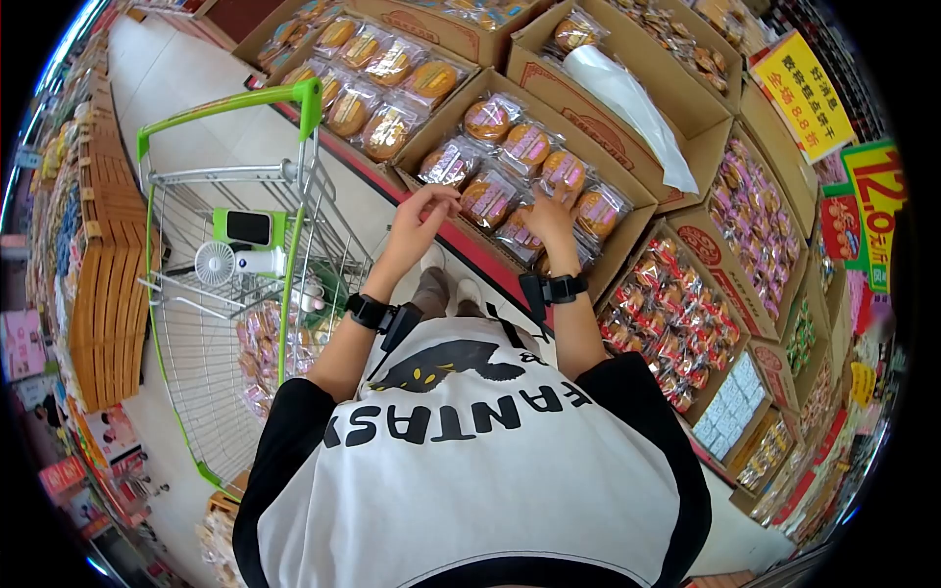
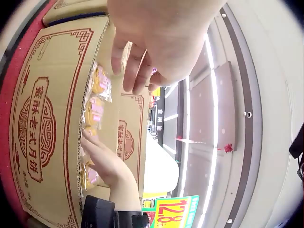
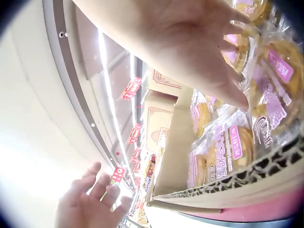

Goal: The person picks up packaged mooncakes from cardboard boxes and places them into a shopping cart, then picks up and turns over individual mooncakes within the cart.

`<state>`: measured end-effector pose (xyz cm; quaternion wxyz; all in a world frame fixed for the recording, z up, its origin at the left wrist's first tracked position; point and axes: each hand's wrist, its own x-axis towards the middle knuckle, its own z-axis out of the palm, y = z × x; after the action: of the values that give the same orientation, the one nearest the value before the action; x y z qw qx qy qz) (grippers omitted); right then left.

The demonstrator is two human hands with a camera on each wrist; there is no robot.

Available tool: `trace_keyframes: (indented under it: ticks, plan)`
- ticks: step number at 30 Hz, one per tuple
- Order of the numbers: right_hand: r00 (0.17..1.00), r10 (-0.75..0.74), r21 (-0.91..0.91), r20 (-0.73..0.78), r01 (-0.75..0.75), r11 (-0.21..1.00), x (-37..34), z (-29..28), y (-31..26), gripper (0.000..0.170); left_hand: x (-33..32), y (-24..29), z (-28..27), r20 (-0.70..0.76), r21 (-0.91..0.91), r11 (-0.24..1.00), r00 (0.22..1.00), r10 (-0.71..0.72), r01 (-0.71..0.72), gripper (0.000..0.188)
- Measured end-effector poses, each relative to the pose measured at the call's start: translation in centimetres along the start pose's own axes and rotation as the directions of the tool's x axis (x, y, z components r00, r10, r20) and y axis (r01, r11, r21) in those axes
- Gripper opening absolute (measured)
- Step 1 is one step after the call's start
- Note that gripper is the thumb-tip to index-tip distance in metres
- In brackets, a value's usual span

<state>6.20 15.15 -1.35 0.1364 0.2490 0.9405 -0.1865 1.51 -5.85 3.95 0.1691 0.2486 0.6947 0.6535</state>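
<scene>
Clear-wrapped round pastries with pink print [image 1: 488,196] lie in rows in an open cardboard box [image 1: 642,201]. Over that box, the right hand [image 1: 551,220] reaches down with its fingers at the wrappers; in the right wrist view the right hand [image 3: 190,52] has its fingertips against the clear plastic of the pastries [image 3: 278,90]. Whether it grips one cannot be told. The left hand [image 1: 421,223] hovers by the box's near left edge, fingers loosely bent and holding nothing. In the left wrist view the left hand [image 2: 156,42] hangs above the box's printed side [image 2: 52,118].
A green-handled shopping cart [image 1: 312,103] stands at the left, with a phone [image 1: 249,227], a small white fan [image 1: 215,263] and packets inside. Boxes of yellow-labelled pastries [image 1: 390,64] and red-wrapped packets [image 1: 676,314] flank the box. A white plastic bag [image 1: 637,113] lies behind it.
</scene>
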Motion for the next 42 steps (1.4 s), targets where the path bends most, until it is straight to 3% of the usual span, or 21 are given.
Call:
trace_keyframes:
  ticks: [3,5,6,7,9,10,11,13,15,17,21,26,28,29,31,33,35,37,39,42]
  plan:
    - [0.996,-0.017,0.050,-0.093,0.022,0.999,-0.7,-1.1,-1.6,0.060,-1.5,0.9,-1.0,-0.072,0.050,0.997,0.996,-0.058,0.062,0.016]
    - [0.937,-0.198,0.126,-0.286,0.242,0.962,-1.3,-2.2,-3.8,0.056,-2.6,1.2,-1.6,-0.090,0.020,0.993,0.989,-0.118,0.120,0.016]
    - [0.842,-0.256,0.079,-0.475,0.330,0.941,-2.3,-2.8,-5.3,0.043,-3.1,1.4,-1.9,-0.110,0.023,0.993,0.987,-0.115,0.118,0.016]
    - [0.837,-0.274,0.076,-0.473,0.349,0.934,-2.4,-3.3,-6.5,0.043,-3.5,1.6,-2.2,-0.107,-0.040,0.991,0.986,-0.131,0.127,0.017]
    - [0.735,-0.362,0.427,-0.573,0.646,0.633,-2.7,-4.1,-8.7,0.031,-4.3,1.9,-3.0,-0.119,-0.099,0.986,0.982,-0.143,0.132,0.017]
    - [0.619,-0.370,0.346,-0.693,0.736,0.582,-3.5,-4.7,-10.1,0.018,-4.7,2.0,-3.4,-0.128,-0.094,0.985,0.980,-0.153,0.142,0.018]
    - [0.613,-0.384,0.345,-0.690,0.745,0.571,-4.1,-5.0,-10.9,0.018,-5.1,2.1,-3.7,-0.137,-0.091,0.984,0.977,-0.163,0.151,0.019]
    - [0.757,-0.483,0.665,-0.439,0.636,0.391,-5.1,-5.2,-12.3,0.017,-5.9,3.3,-4.2,-0.175,-0.088,0.984,0.970,-0.169,0.155,0.019]
    - [0.713,-0.508,0.646,-0.484,0.682,0.342,-5.5,-4.1,-13.6,0.014,-6.7,4.1,-4.9,-0.216,-0.088,0.983,0.960,-0.177,0.161,0.019]
    - [0.732,-0.598,0.749,-0.327,0.587,0.308,-5.8,-3.5,-14.7,0.012,-7.6,4.6,-5.8,-0.235,-0.092,0.980,0.953,-0.192,0.174,0.019]
    - [0.615,-0.738,0.684,-0.276,0.665,0.299,-7.0,-3.6,-17.3,0.012,-9.6,6.1,-7.9,-0.333,-0.122,0.979,0.923,-0.194,0.162,0.020]
    - [0.530,-0.840,0.780,-0.119,0.573,0.251,-8.8,-2.3,-21.4,0.014,-13.5,7.6,-11.5,-0.511,-0.115,0.982,0.839,-0.188,0.150,0.018]
    - [0.461,-0.887,0.889,0.041,0.389,0.243,-10.0,-1.5,-23.1,0.014,-15.6,8.0,-13.0,-0.584,-0.132,0.985,0.795,-0.166,0.109,0.018]
    - [0.444,-0.895,0.888,0.054,0.388,0.246,-10.6,-1.1,-23.9,0.014,-16.8,8.1,-13.7,-0.635,-0.144,0.987,0.759,-0.145,0.068,0.018]
    - [0.293,-0.942,0.886,0.164,0.377,0.271,-11.9,-0.4,-25.4,0.015,-19.0,8.5,-15.3,-0.694,-0.111,0.990,0.707,-0.140,0.088,0.019]
    - [0.228,-0.955,0.879,0.191,0.394,0.270,-13.3,0.1,-26.9,0.014,-21.2,8.9,-16.8,-0.771,-0.108,0.988,0.618,-0.154,0.112,0.018]
    - [0.104,-0.963,0.861,0.250,0.432,0.270,-14.4,0.8,-28.3,0.013,-23.1,8.9,-18.2,-0.806,-0.125,0.985,0.567,-0.169,0.116,0.019]
    - [0.052,-0.959,0.861,0.277,0.431,0.272,-15.5,1.2,-29.7,0.013,-24.9,8.4,-19.6,-0.868,-0.147,0.983,0.462,-0.182,0.111,0.019]
    - [-0.068,-0.924,0.808,0.376,0.513,0.291,-16.3,1.7,-31.2,0.015,-26.5,8.5,-20.8,-0.885,-0.166,0.980,0.420,-0.199,0.114,0.018]
    - [-0.121,-0.914,0.800,0.388,0.537,0.269,-17.6,2.8,-33.2,0.016,-28.0,9.2,-21.8,-0.909,-0.187,0.973,0.351,-0.224,0.136,0.019]
